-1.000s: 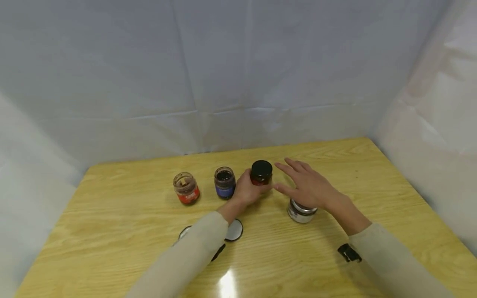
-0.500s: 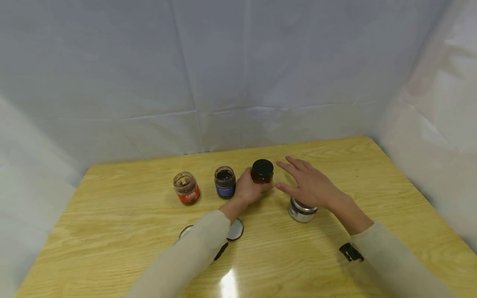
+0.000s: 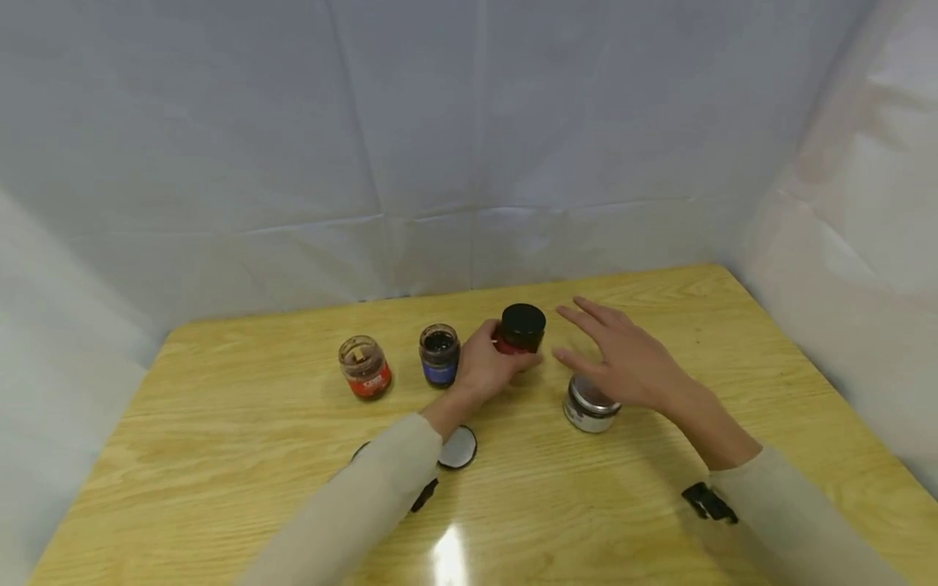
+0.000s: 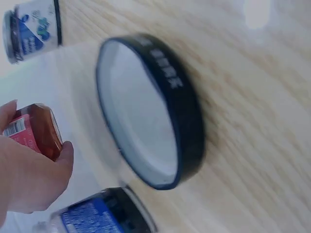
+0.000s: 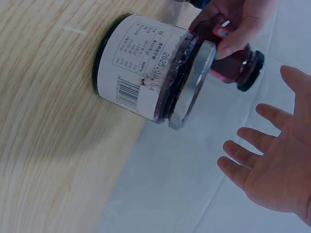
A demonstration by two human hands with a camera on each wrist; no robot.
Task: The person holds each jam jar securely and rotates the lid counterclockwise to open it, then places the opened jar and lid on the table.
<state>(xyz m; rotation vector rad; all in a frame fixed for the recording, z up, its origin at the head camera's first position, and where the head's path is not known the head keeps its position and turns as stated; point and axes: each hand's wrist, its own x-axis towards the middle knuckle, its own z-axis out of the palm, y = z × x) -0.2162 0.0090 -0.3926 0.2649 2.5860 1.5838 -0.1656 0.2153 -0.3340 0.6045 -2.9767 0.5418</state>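
Note:
My left hand (image 3: pixel 484 366) grips a red-labelled jar (image 4: pixel 41 126) by its side, fingers and thumb around the glass. A black lid (image 3: pixel 523 321) is on that jar, which tilts a little in the head view. To its right, my right hand (image 3: pixel 633 362) is spread with straight fingers, touching nothing. In the right wrist view the same hand (image 5: pixel 282 155) is also bare, apart from the jar's black lid. Below the right hand stands a white-labelled jar (image 5: pixel 141 68) with a silver lid (image 5: pixel 192 85); the hand partly covers it in the head view.
Left of my left hand stand an uncovered blue-labelled jar (image 3: pixel 440 358) and an uncovered red-labelled jar (image 3: pixel 366 370). An upturned lid (image 3: pixel 458 448) lies on the wooden table (image 3: pixel 220 464); the left sleeve mostly hides a second one. White sheeting (image 3: pixel 469 146) hangs behind.
My left hand and the red-labelled jar have shifted slightly right and up in the head view. The right hand has drawn a little to the right, away from the lid.

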